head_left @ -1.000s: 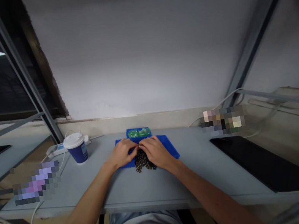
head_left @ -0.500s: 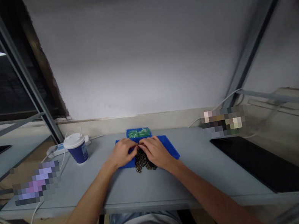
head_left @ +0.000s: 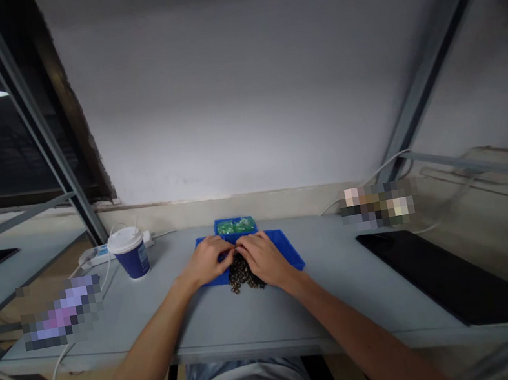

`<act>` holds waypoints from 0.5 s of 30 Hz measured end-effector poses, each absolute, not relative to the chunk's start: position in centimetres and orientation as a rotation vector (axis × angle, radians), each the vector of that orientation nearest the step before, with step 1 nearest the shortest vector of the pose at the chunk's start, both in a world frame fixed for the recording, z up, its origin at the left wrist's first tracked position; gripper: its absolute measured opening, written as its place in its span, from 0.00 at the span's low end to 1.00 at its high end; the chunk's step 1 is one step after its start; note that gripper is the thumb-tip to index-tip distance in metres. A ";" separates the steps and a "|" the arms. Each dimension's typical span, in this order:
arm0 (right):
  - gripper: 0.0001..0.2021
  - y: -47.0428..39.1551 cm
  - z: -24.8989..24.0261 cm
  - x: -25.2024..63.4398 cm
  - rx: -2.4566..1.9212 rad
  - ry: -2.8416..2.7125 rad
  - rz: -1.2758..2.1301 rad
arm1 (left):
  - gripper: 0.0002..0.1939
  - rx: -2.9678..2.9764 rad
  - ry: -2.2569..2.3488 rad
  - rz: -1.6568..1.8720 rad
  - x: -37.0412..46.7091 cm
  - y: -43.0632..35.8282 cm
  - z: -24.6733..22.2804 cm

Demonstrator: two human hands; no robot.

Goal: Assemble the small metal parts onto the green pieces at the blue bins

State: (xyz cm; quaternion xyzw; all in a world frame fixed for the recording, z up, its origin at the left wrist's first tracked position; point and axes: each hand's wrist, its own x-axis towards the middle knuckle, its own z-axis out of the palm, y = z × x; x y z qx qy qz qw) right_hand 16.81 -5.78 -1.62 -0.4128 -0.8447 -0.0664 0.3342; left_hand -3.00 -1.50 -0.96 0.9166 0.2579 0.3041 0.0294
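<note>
My left hand (head_left: pixel 210 260) and my right hand (head_left: pixel 263 257) meet fingertip to fingertip above a pile of small brassy and dark metal parts (head_left: pixel 243 275). Both hands are closed in a pinch; whatever sits between the fingertips is too small to make out. The pile lies on the table between two blue trays, the left tray (head_left: pixel 215 280) partly under my left hand and the right tray (head_left: pixel 290 250) partly behind my right hand. Just beyond my fingers, a smaller blue bin (head_left: pixel 218 230) holds green pieces in clear plastic (head_left: pixel 237 226).
A blue cup with a white lid (head_left: pixel 131 254) stands on the grey table (head_left: pixel 257 320) at the left, near a white power strip (head_left: pixel 96 256) and cables. A black flat panel (head_left: pixel 451 276) lies at the right. Metal posts rise at both sides before the wall.
My hands stay nearly in the same place, fingertips still together over the pile. The view has shifted very slightly.
</note>
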 end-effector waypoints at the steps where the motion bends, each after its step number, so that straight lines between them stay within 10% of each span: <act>1: 0.12 -5.8 -1.6 16.8 -1.079 -2.206 -0.170 | 0.11 2.825 0.793 0.939 -3.0 -1.5 -1.0; 15: 0.14 -5.7 -1.7 16.7 -1.104 -2.226 -0.173 | 0.10 2.812 0.766 0.959 -2.9 -1.6 -1.0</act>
